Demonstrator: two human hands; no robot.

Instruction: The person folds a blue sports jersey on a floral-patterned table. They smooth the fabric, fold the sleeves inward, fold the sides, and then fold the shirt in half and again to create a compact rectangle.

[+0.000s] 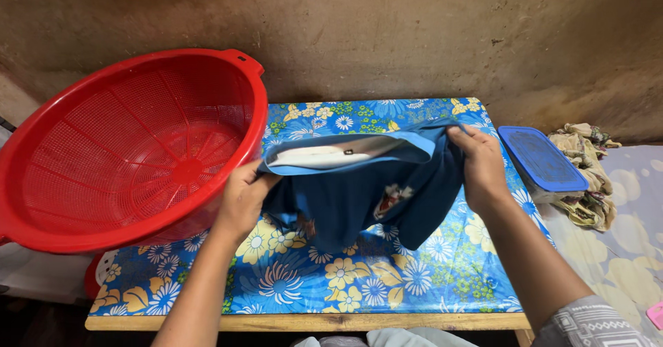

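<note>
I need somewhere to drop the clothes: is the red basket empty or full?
Empty. The red basket is tipped toward the camera, and only bare mesh shows inside it.

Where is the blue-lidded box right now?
The box sits at the table's right edge, just right of the right hand, beside a crumpled cloth.

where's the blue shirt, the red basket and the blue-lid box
shirt (345, 205), head view, on its dark blue front below the collar
basket (138, 147), head view, on the mesh inside wall
box (540, 155), head view, on the blue lid
</note>
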